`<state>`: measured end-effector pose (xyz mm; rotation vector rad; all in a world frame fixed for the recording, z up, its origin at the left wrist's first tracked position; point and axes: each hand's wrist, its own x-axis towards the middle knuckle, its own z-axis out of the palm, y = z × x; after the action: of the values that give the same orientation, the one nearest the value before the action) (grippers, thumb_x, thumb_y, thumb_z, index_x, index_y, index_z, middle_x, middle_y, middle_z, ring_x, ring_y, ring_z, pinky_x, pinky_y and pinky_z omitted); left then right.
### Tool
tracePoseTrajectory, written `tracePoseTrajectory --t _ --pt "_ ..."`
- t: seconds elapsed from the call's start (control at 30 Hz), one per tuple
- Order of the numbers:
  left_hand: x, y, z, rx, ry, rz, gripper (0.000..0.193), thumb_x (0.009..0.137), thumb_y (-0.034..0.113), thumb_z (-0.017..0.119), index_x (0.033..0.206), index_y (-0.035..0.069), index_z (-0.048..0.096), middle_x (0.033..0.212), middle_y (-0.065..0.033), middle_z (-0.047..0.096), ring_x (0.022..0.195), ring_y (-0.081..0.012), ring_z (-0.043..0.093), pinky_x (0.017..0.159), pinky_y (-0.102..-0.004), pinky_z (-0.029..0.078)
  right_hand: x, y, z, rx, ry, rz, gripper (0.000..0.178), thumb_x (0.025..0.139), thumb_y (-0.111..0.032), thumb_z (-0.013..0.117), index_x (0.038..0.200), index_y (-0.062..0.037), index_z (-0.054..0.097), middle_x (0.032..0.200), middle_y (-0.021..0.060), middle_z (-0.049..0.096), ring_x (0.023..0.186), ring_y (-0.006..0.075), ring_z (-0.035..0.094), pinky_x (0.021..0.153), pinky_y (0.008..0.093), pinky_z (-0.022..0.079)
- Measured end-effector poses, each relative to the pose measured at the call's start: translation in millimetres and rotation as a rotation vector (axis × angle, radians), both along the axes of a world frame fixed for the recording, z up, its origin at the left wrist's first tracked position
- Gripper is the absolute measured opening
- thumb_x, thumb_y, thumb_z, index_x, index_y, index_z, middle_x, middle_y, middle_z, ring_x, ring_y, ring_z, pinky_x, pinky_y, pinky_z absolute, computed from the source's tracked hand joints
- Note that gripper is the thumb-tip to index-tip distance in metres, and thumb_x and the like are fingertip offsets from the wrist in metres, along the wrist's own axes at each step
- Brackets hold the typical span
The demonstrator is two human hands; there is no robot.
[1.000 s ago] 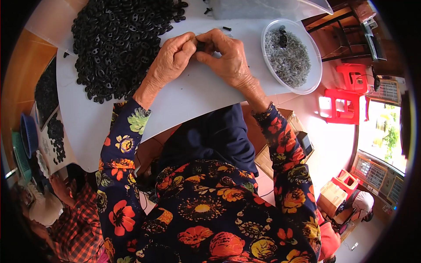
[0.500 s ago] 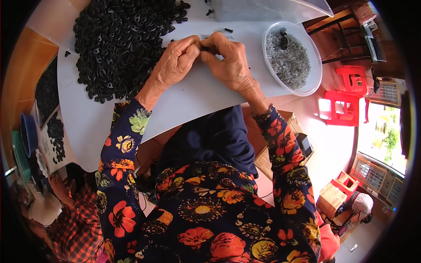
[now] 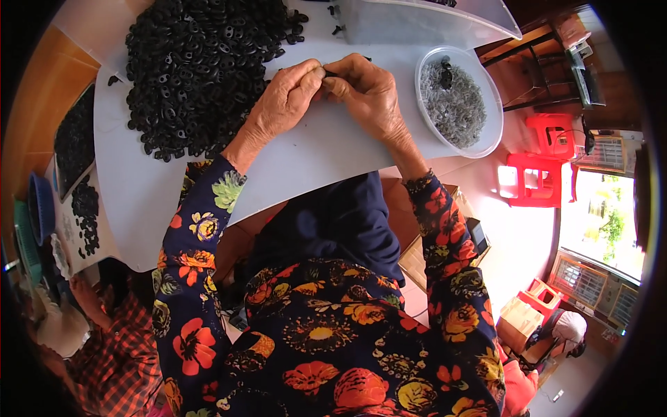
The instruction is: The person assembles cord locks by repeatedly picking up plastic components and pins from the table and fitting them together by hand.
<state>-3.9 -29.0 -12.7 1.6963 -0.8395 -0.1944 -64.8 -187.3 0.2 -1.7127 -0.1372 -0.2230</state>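
Note:
My left hand [image 3: 289, 94] and my right hand [image 3: 367, 92] meet over the pale table, fingertips pinched together. Between them shows a small black plastic piece [image 3: 331, 74]; its shape is mostly covered by the fingers. Left of my hands spreads a big heap of black oval plastic pieces with two holes [image 3: 198, 69]. To the right, a round clear tub [image 3: 497, 115] holds many tiny greyish pieces [image 3: 455, 111], too fine to make out singly. A few black parts [image 3: 445, 75] lie on top of these.
A translucent bin [image 3: 417, 24] stands at the table's far side, with loose black bits [image 3: 337, 29] beside it. Red stools [image 3: 533, 179] are on the floor at right. At lower left, a person in a checked shirt [image 3: 121, 351] sits by another table with black pieces [image 3: 85, 215].
The view has shifted slightly. My right hand's fingers have turned and closed in toward the left hand, and a black piece now shows between the fingertips.

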Motion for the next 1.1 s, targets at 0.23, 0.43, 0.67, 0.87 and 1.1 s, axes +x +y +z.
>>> tracePoseTrajectory --t 0.23,0.43,0.67,0.87,1.1 --pt "-7.9 4.0 2.0 -0.001 0.183 -0.054 0.042 0.098 0.036 0.044 0.073 0.002 0.049 0.061 0.0005 0.042 0.060 -0.0080 0.039 0.058 -0.0243 0.035 0.2 -10.9 32.2 -0.138 -0.180 -0.140 0.014 0.086 -0.001 0.062 0.099 0.0042 0.061 0.083 0.0067 0.068 0.072 0.0099 0.063 0.067 0.0240 0.052" --pt "-11.1 1.2 7.3 -0.016 0.135 -0.106 0.035 0.095 0.025 0.047 0.069 0.001 0.045 0.058 -0.0006 0.039 0.058 -0.0095 0.038 0.055 -0.0261 0.034 47.5 -47.7 116.7 -0.461 -0.424 -0.502 0.016 0.086 -0.014 0.065 0.098 -0.0041 0.065 0.072 0.0049 0.063 0.059 0.0099 0.053 0.054 0.0253 0.044" --pt "-17.2 -5.4 2.2 -0.048 -0.041 -0.101 0.022 0.084 0.010 0.054 0.069 -0.003 0.045 0.062 -0.0149 0.048 0.058 -0.0287 0.045 0.058 -0.0368 0.040 43.3 12.0 46.2 -0.641 -0.318 -0.079 0.010 0.082 -0.005 0.059 0.089 0.0020 0.062 0.079 0.0160 0.065 0.070 0.0328 0.063 0.065 0.0394 0.051" --pt "-17.2 -9.3 5.9 0.090 -0.138 -0.124 0.016 0.079 0.008 0.060 0.071 -0.004 0.053 0.068 -0.0129 0.052 0.064 -0.0257 0.052 0.059 -0.0352 0.043 98.3 5.6 2.9 -1.000 -0.181 -0.121 0.033 0.078 0.003 0.050 0.111 0.0071 0.052 0.098 0.0308 0.057 0.094 0.0461 0.055 0.081 0.0486 0.048" --pt "-17.6 -6.4 3.0 0.074 -0.209 -0.114 0.018 0.077 0.008 0.061 0.067 -0.002 0.051 0.064 -0.0124 0.048 0.061 -0.0270 0.050 0.056 -0.0370 0.041 117.2 12.9 3.5 -1.071 -0.097 -0.078 0.032 0.080 -0.001 0.048 0.110 0.0047 0.057 0.100 0.0288 0.060 0.096 0.0451 0.056 0.084 0.0486 0.047"
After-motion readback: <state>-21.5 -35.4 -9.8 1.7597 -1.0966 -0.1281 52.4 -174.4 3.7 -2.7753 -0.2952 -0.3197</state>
